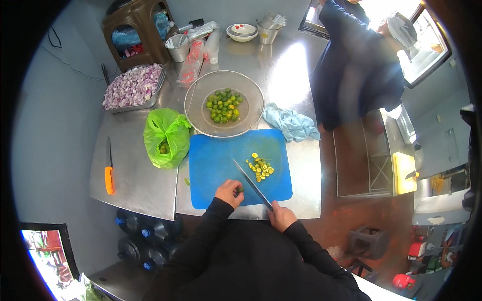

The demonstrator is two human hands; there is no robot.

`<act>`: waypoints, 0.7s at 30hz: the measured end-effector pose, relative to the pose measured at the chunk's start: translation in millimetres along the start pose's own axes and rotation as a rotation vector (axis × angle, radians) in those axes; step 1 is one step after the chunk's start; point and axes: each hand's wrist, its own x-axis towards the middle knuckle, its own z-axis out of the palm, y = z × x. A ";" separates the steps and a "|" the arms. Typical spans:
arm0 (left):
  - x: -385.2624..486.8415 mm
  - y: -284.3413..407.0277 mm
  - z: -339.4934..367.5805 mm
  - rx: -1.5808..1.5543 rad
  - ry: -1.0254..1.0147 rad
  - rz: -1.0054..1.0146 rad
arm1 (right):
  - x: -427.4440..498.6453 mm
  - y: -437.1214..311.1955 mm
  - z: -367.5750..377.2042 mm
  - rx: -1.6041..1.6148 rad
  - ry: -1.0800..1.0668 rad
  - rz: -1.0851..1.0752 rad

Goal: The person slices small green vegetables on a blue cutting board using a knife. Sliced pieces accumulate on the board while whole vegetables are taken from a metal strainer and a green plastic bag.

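My left hand [229, 192] pinches a small green citrus fruit [239, 190] above the front part of a blue cutting board [214, 161]. My right hand [281, 216] grips a kitchen knife [253, 183] at the board's front edge; its blade slants up and to the left over the board. Small yellow-green citrus pieces [262, 168] lie to the right of the blade. Behind the board, a wide mesh strainer [196, 109] holds many small green citrus fruits [223, 107]. A green plastic bag [162, 128] with more fruit inside stands left of it.
An orange-handled knife [109, 177] lies at the left on the steel table [143, 188]. Farther back is a metal tray [137, 107] heaped with chopped onions [131, 86]. A light blue cloth [292, 122] lies right of the strainer. Another person [357, 67] stands by the window.
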 end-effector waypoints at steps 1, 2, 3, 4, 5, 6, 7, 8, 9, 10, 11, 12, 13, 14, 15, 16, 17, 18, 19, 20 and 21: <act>0.1 -1.1 0.2 0.024 -0.003 0.006 | -2.5 -2.6 -2.0 0.013 -0.018 0.003; 0.4 -2.5 0.2 0.044 -0.008 -0.008 | -5.0 -4.5 -3.9 0.004 -0.021 -0.010; 0.0 -3.6 0.8 0.037 0.010 0.019 | -8.4 -6.2 -5.0 -0.003 -0.023 -0.022; -0.3 -4.7 1.6 0.023 0.026 0.028 | -11.5 -7.3 -6.0 -0.014 -0.023 -0.033; 0.0 -5.6 2.1 -0.008 0.035 0.031 | -14.3 -8.0 -7.3 -0.014 -0.042 -0.030; -0.2 -6.3 2.6 -0.003 0.047 0.037 | -17.8 -8.1 -8.7 -0.018 -0.059 -0.025; -0.5 -6.7 3.1 -0.014 0.051 0.034 | -20.9 -7.8 -10.5 -0.028 -0.079 -0.015; -0.7 -7.0 3.5 -0.043 0.056 0.022 | -24.1 -6.9 -12.8 -0.014 -0.079 -0.025; -0.8 -7.2 3.7 -0.024 0.060 0.033 | -27.1 -6.0 -15.1 -0.005 -0.081 -0.030; -0.9 -7.4 3.9 -0.021 0.062 0.035 | -29.1 -5.5 -16.4 0.004 -0.083 -0.034; -1.3 -7.7 4.1 -0.037 0.064 0.028 | -29.9 -5.2 -16.5 -0.001 -0.082 -0.045; -1.4 -8.2 4.4 -0.032 0.067 0.034 | -29.6 -5.0 -16.3 -0.007 -0.080 -0.057; -1.4 -8.9 4.8 -0.044 0.070 0.033 | -28.5 -4.8 -15.8 -0.014 -0.078 -0.069; -1.6 -9.7 5.3 -0.071 0.068 0.016 | -25.8 -5.3 -14.1 -0.007 -0.074 -0.069; -1.6 -10.4 6.0 -0.059 0.077 0.032 | -20.4 -6.8 -10.8 0.000 -0.071 -0.069; -1.6 -11.2 6.6 -0.061 0.080 0.034 | -13.8 -9.3 -6.8 0.008 -0.066 -0.070; -1.3 -12.0 7.1 -0.063 0.083 0.038 | -6.1 -12.2 -3.3 0.012 -0.044 -0.101; -1.3 -12.6 7.5 -0.064 0.084 0.039 | 3.2 -15.7 0.0 0.017 -0.020 -0.132; -1.0 -13.1 7.8 -0.067 0.084 0.041 | 13.5 -19.7 2.7 0.012 0.001 -0.151; -0.8 -13.4 7.8 -0.089 0.073 0.027 | 26.2 -24.0 4.9 0.021 -0.029 -0.141; -0.5 -13.5 7.5 -0.051 0.071 0.048 | 40.3 -29.6 8.1 -0.004 -0.032 -0.124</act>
